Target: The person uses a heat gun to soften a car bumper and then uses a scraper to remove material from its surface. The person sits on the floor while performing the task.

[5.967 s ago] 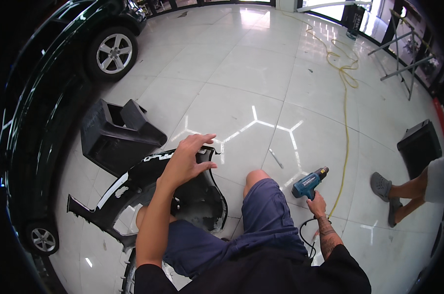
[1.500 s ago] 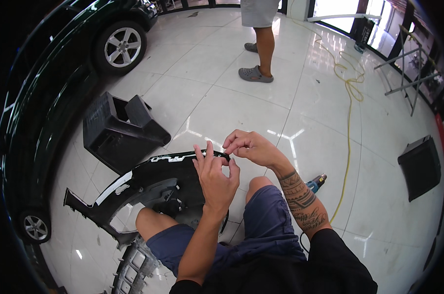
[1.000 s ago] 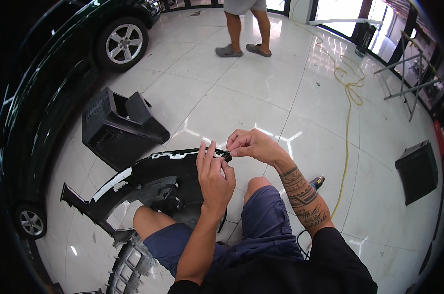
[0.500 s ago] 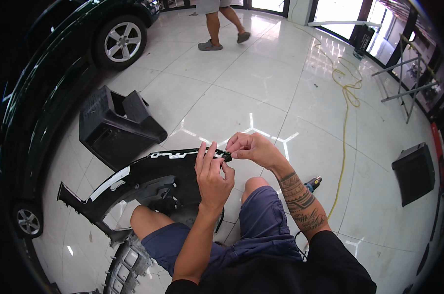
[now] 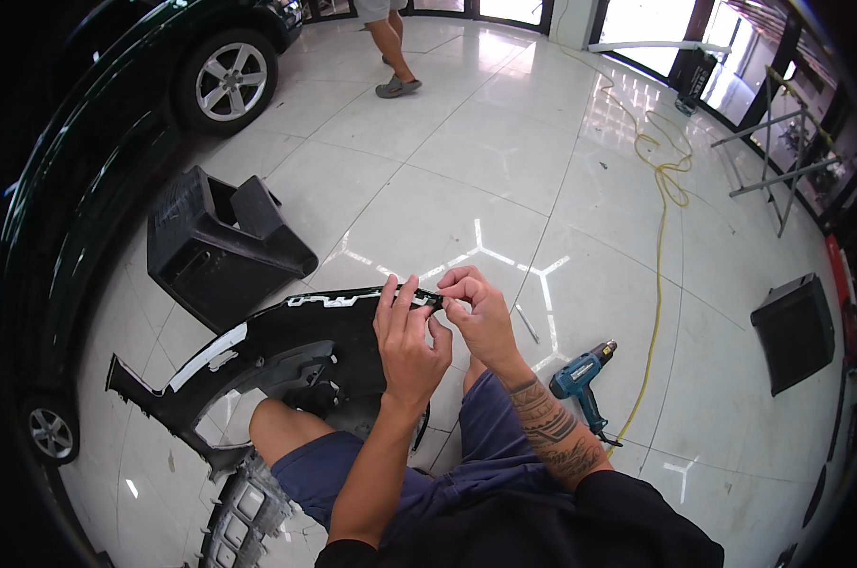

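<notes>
A black car bumper cover (image 5: 286, 331) lies across my knees, with white strips along its upper edge. My left hand (image 5: 411, 341) rests on the bumper's right part, its fingers stretched and apart over the top edge. At the bumper's right-hand corner, my right hand (image 5: 476, 308) has thumb and fingertips pinched together. Whatever lies between those fingertips is too small to make out. Beside my right forearm, a teal heat gun (image 5: 583, 379) is on the floor. A thin pale stick-like thing (image 5: 529, 324) lies just right of my right hand.
A black plastic step stool (image 5: 229, 246) stands beyond the bumper. To the left is a dark green car (image 5: 88, 189). A yellow cord (image 5: 662, 256) runs over the tiles at right. A black box-like piece (image 5: 795, 331) and a metal stand (image 5: 777, 170) are farther right. Another person (image 5: 390, 47) walks at the back.
My right hand has turned more upright, and its forearm has swung left, uncovering the heat gun and the thin stick. My left hand has hardly moved. The person at the back has stepped left.
</notes>
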A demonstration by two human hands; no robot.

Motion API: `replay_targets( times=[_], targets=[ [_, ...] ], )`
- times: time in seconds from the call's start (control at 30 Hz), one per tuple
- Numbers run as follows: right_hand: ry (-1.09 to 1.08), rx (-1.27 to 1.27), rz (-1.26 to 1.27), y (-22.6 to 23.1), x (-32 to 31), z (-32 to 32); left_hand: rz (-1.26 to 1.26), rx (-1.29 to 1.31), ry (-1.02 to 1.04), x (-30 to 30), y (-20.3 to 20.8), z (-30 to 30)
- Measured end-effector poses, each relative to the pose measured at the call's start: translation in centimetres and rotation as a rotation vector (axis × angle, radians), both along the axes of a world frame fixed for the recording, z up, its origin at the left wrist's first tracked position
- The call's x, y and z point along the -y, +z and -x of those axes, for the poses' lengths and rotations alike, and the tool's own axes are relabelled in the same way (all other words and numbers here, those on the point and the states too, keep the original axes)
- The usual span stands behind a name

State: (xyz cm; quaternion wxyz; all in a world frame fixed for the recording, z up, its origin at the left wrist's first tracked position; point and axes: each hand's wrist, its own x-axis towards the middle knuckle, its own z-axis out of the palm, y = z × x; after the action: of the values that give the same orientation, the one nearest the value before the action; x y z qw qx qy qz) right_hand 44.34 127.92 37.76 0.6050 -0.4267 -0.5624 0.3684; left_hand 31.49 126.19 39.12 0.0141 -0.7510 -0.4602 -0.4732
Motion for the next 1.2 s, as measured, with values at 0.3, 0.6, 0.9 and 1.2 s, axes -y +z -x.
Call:
replay_targets(
  times=[0.3,0.6,0.9,1.2],
  targets=[
    [-0.03,-0.202,0.025,-2.3,0.2,1.7,0.017,0.085,-0.1,-0.3,0.3,1.2],
    [-0.213,-0.051,-0.219,-3.1,-0.2,2.9,0.026,0.049,-0.167,-0.9,0.5,2.3],
    [-0.282,0.116,-0.258,-2.4,-0.1,2.5,0.031,0.011,-0.207,-1.1,1.0,2.9],
    [-0.292,0.181,-0.209,-1.1,0.0,2.5,0.17,0.076,-0.273,-1.8,2.4,3.2]
  ],
)
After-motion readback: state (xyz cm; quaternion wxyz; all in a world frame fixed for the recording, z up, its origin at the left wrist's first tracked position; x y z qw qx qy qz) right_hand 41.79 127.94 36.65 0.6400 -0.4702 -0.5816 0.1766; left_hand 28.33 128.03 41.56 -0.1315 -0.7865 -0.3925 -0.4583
